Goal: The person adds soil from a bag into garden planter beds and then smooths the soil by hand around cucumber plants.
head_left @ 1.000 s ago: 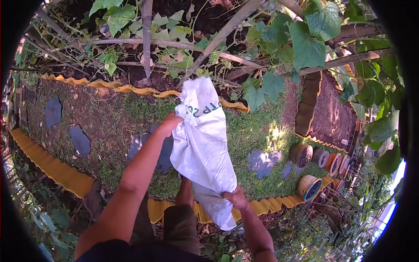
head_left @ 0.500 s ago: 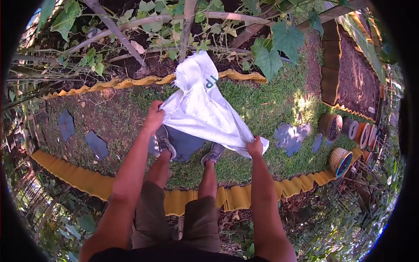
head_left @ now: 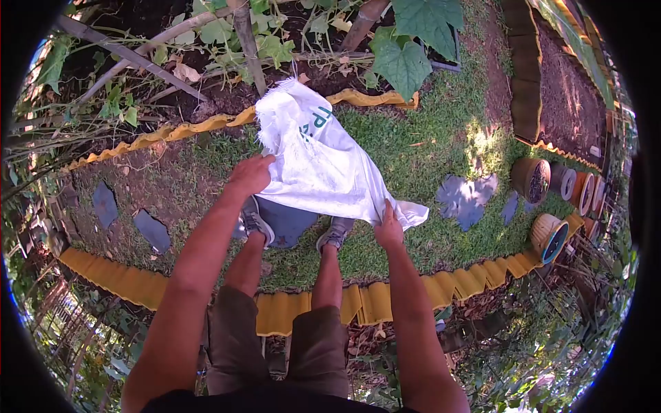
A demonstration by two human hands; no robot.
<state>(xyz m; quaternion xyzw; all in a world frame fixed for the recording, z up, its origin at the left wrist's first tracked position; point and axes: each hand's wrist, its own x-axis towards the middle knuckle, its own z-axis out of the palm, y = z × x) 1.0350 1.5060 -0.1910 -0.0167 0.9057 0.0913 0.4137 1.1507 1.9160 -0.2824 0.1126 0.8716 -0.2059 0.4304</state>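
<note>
A white woven sack point(head_left: 320, 165) with green lettering and a frayed end hangs stretched between my hands, above the grass and my shoes. My left hand point(head_left: 252, 175) is closed on its left edge, just below the frayed part. At the lower right, my right hand point(head_left: 390, 227) pinches the sack's other side, and a loose corner sticks out past the fingers. The frayed end points away from me toward the planted bed. Part of a dark stepping stone point(head_left: 289, 224) shows beneath the sack, between my feet.
Yellow corrugated edging point(head_left: 375, 98) borders the vine bed ahead, and more yellow edging point(head_left: 375, 305) runs behind my feet. Wooden poles point(head_left: 249, 48) and large leaves point(head_left: 403, 65) overhang the bed. Pots point(head_left: 530, 179) stand at right, near a flower-shaped stone point(head_left: 467, 199).
The sack has spread wider, showing more green lettering, and its frayed end has swung left. My right hand has moved slightly left and up along the edge; both hands keep hold.
</note>
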